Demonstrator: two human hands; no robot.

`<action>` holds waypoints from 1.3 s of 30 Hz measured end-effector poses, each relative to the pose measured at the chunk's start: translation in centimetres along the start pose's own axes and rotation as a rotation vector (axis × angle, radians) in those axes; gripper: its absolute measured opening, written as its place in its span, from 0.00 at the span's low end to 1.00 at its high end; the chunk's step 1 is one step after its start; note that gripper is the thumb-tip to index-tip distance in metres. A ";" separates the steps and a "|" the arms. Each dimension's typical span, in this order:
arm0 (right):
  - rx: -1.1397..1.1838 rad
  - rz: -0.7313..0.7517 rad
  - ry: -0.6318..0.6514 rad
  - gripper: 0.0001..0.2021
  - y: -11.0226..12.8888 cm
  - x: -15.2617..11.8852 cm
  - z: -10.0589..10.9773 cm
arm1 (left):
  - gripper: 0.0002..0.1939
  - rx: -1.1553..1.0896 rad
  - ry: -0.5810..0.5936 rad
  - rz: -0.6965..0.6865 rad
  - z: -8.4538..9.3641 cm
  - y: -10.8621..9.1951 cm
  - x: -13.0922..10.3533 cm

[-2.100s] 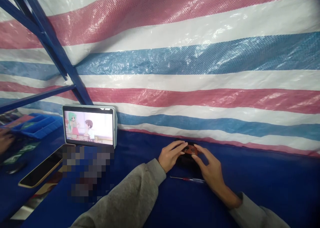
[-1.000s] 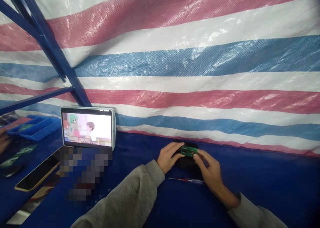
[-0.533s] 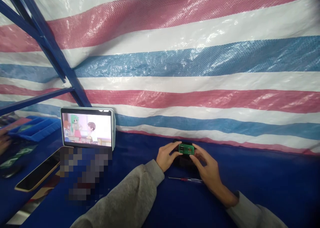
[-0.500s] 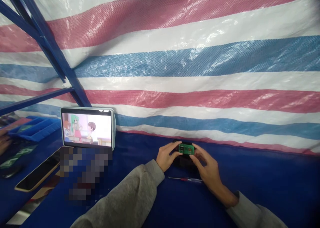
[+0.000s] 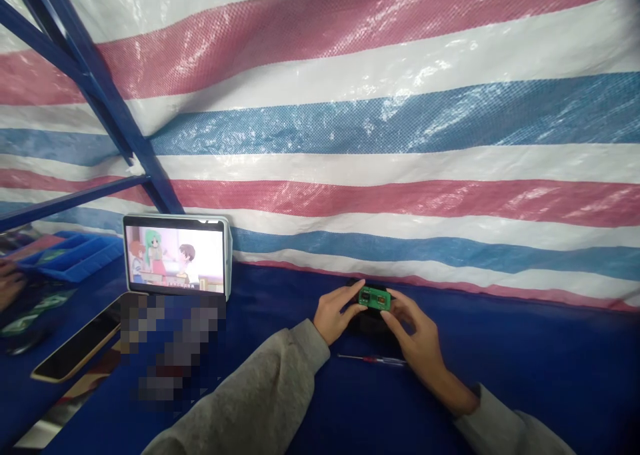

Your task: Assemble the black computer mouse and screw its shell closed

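A small green circuit board [image 5: 375, 298] with dark parts on its face is held up between my two hands. My left hand [image 5: 336, 312] pinches its left end between thumb and fingers. The right end is gripped the same way by my right hand [image 5: 416, 332]. Below the board, a screwdriver [image 5: 373, 359] with a thin shaft and a red and clear handle lies on the dark blue table surface [image 5: 350, 408]. A dark area beneath the board is too dim to make out.
A tablet [image 5: 176, 255] showing a cartoon stands at the left, with a phone [image 5: 83, 342] lying before it. Farther left are a blue divided tray [image 5: 83, 258] and another person's hand [image 5: 10, 283]. A striped sheet [image 5: 380, 168] hangs behind the table.
The board has tilted slightly, its right end a little lower; both hands keep their hold. The other person's hand at the far left has shifted slightly.
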State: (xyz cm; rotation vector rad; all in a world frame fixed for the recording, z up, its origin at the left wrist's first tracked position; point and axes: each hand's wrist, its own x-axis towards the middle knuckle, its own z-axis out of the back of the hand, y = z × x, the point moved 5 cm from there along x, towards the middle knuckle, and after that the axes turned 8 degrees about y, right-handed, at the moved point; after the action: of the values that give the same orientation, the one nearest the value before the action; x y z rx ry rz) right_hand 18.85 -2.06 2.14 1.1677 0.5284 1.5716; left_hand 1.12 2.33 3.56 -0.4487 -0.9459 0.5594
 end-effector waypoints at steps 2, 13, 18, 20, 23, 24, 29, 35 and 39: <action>0.010 -0.003 -0.003 0.19 0.2 0.0 0.1 | 0.21 0.012 -0.005 -0.023 0.1 -0.3 0.0; -0.017 -0.036 -0.046 0.12 0.7 0.3 0.5 | 0.22 0.090 0.020 -0.089 -0.1 -0.6 -0.1; -0.049 -0.028 -0.021 0.15 1.0 0.3 0.4 | 0.22 0.071 0.063 -0.081 -0.3 -0.4 -0.1; -0.055 -0.015 -0.018 0.15 1.0 0.3 0.4 | 0.20 0.076 0.061 -0.098 -0.4 -0.5 0.0; -0.053 -0.005 0.005 0.15 0.9 0.3 0.3 | 0.16 0.149 0.039 -0.116 -0.4 -0.6 0.0; -0.049 -0.002 0.012 0.15 0.9 0.3 0.3 | 0.15 0.178 0.032 -0.111 -0.4 -0.6 0.0; -0.042 -0.007 0.028 0.16 0.8 0.1 0.4 | 0.14 0.274 0.079 -0.090 0.1 -1.0 -0.2; 0.000 -0.049 -0.015 0.17 0.5 0.1 0.8 | 0.13 0.339 0.119 -0.100 0.9 -1.6 -1.3; -0.006 -0.056 0.003 0.16 0.4 0.0 0.8 | 0.12 0.375 0.206 -0.093 0.2 -1.5 -1.7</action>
State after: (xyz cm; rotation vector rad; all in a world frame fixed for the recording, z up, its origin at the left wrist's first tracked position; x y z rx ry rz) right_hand 19.36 -2.33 2.79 1.1369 0.5534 1.5263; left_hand 0.53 0.19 3.47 -0.1208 -0.6419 0.5791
